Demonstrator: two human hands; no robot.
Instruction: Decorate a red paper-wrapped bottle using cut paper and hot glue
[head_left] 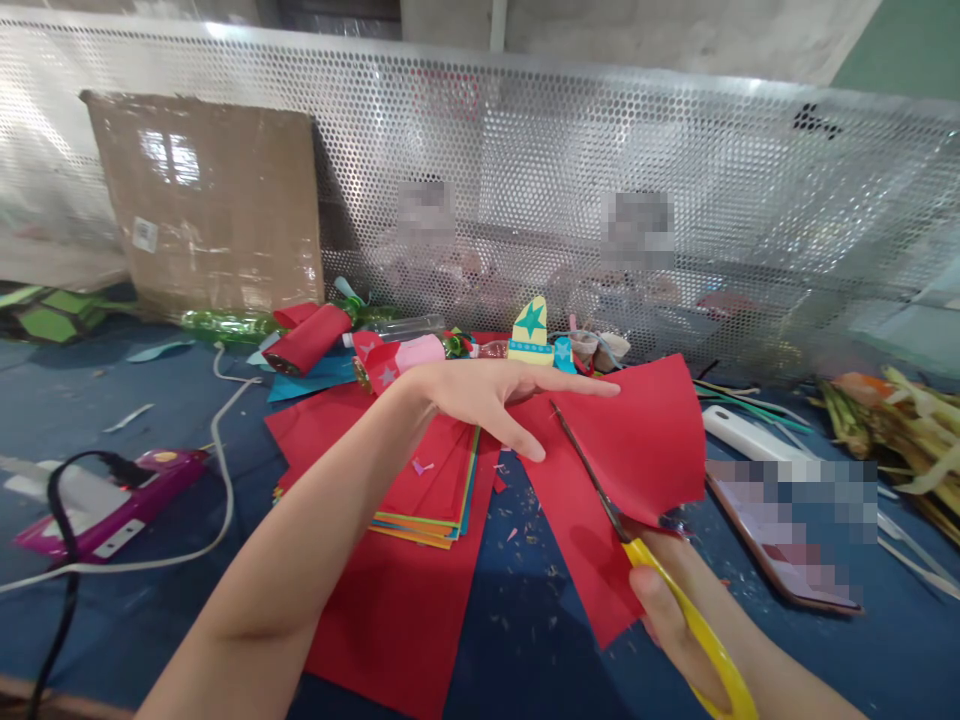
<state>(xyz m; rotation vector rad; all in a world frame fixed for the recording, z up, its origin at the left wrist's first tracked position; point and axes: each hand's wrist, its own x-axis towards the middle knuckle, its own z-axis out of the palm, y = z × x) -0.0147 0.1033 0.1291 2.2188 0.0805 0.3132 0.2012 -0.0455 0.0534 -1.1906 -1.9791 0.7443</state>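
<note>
My right hand grips scissors with yellow handles. Their dark blades run up into a red paper sheet that is lifted off the blue table. My left hand reaches across from the left with its fingers stretched out. It holds the sheet's upper left edge between thumb and fingers. Below my left forearm lie more red sheets and a stack of coloured paper.
A purple glue gun with its cable lies at the left. A phone and plant stalks are at the right. Paper-wrapped bottles, a cardboard box and a perforated metal screen stand behind. Other people sit beyond the screen.
</note>
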